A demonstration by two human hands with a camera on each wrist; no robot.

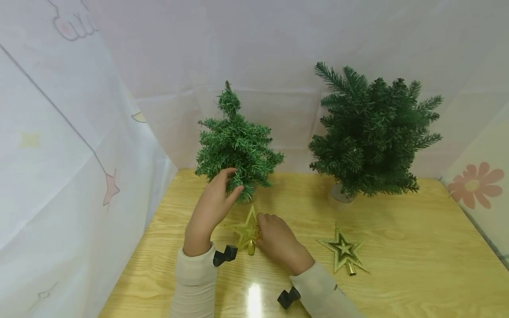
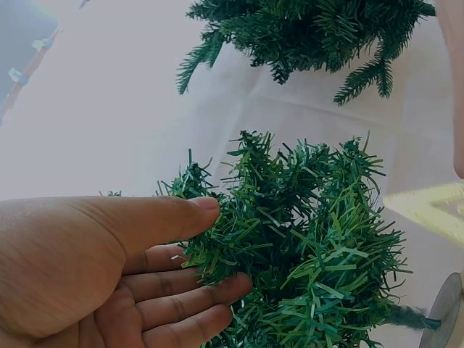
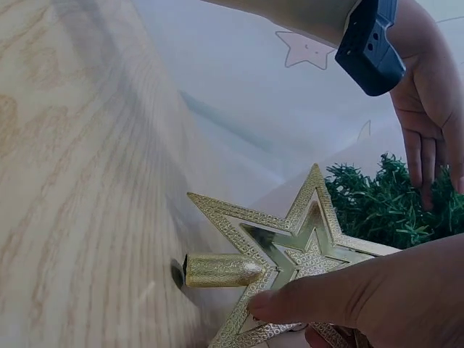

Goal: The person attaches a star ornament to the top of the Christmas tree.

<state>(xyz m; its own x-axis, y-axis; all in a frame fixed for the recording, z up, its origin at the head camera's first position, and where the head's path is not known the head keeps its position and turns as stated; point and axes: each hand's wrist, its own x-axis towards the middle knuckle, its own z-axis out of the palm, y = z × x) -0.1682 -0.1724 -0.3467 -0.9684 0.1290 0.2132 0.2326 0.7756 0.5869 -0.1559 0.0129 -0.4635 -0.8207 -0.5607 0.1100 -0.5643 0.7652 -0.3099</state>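
Observation:
My right hand (image 1: pixel 279 238) pinches a gold star tree topper (image 1: pixel 249 229) by its right side, thumb on its face. In the right wrist view the star (image 3: pixel 286 243) has its hollow socket close over the wood. My left hand (image 1: pixel 214 198) is at the lower left branches of the small green Christmas tree (image 1: pixel 238 141). In the left wrist view, that hand (image 2: pixel 145 275) has its thumb and fingers fairly straight, with the fingertips among the small tree's branches (image 2: pixel 304 232). The small tree stands upright on a round base (image 2: pixel 444 312).
A larger, darker Christmas tree (image 1: pixel 374 137) on a pale round base (image 1: pixel 340 194) stands at the back right. Another gold star topper (image 1: pixel 343 249) lies on the wooden table (image 1: pixel 417 247), right of my right hand. Patterned cloth (image 1: pixel 262 48) hangs behind and at both sides.

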